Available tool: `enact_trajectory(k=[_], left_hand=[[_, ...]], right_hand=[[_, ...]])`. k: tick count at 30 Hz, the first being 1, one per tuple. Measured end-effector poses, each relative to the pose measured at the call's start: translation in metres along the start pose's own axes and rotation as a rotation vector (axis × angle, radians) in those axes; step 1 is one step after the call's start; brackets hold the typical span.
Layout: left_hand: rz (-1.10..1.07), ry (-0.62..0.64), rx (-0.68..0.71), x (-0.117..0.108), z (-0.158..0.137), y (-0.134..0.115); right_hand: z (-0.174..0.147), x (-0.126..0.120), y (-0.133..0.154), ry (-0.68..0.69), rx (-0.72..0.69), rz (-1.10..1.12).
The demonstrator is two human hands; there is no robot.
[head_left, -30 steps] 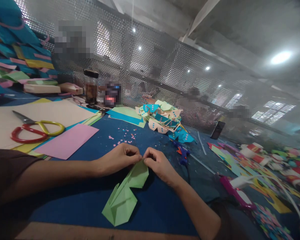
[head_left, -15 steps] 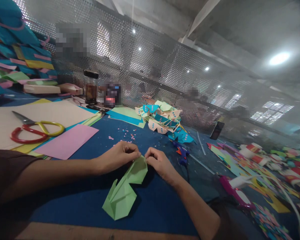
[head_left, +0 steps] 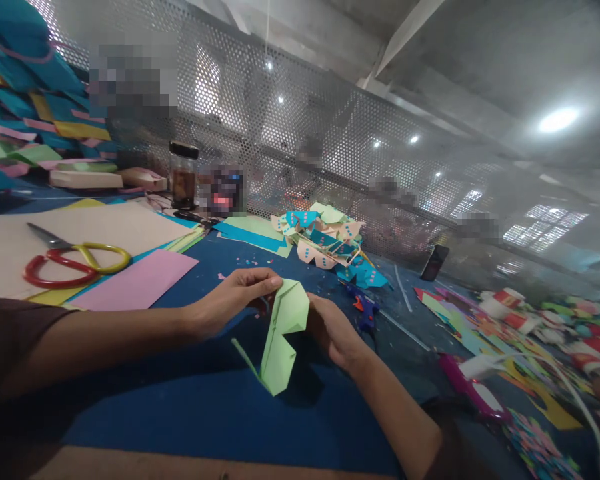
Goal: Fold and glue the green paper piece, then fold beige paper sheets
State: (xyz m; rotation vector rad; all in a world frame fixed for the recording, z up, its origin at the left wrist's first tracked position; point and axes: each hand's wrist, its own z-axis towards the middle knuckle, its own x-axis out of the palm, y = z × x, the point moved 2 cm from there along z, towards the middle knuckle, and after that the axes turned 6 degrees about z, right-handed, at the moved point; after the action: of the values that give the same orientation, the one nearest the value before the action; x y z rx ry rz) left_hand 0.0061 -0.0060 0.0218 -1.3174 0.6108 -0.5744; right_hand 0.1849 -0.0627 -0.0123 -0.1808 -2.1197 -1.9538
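A folded light-green paper shape (head_left: 286, 327), notched along its right side, is raised over the blue table (head_left: 195, 413). My left hand (head_left: 247, 291) pinches its upper left corner between thumb and fingers. Behind the paper's right edge is my right hand (head_left: 330, 327); its fingertips are hidden, so I cannot see how they meet the paper. A thin green flap sticks out at the lower left of the shape.
Red-and-yellow scissors (head_left: 80, 263) lie on paper sheets at left, beside a pink sheet (head_left: 150, 277). Ahead sit folded paper butterflies (head_left: 325, 237) and a blue glue gun (head_left: 364, 308). A lidded jar (head_left: 183, 177) stands behind. A purple device (head_left: 473, 387) lies at right.
The green paper has been lifted and turned more upright, its lower end swinging right and up. My right hand has slid behind its right edge. My left hand has risen slightly.
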Motion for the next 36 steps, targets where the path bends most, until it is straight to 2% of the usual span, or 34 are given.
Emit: enact_trajectory(k=[6, 19, 25, 32, 36], left_hand=[[-0.023, 0.004, 0.007, -0.002, 0.001, -0.001], [-0.066, -0.026, 0.024, -0.001, 0.001, -0.002], [-0.099, -0.025, 0.027, 0.001, 0.0, -0.003], [-0.13, -0.001, 0.035, -0.001, 0.002, 0.0], [-0.186, -0.005, 0.033, -0.004, 0.005, 0.003]], right_hand=[[-0.008, 0.006, 0.004, 0.107, 0.05, -0.141], [-0.016, 0.01, 0.006, 0.256, 0.053, -0.155], [-0.02, 0.014, 0.003, 0.353, 0.135, -0.113], [-0.018, 0.011, 0.003, 0.354, 0.089, -0.11], [-0.013, 0.007, 0.003, 0.261, 0.062, -0.065]])
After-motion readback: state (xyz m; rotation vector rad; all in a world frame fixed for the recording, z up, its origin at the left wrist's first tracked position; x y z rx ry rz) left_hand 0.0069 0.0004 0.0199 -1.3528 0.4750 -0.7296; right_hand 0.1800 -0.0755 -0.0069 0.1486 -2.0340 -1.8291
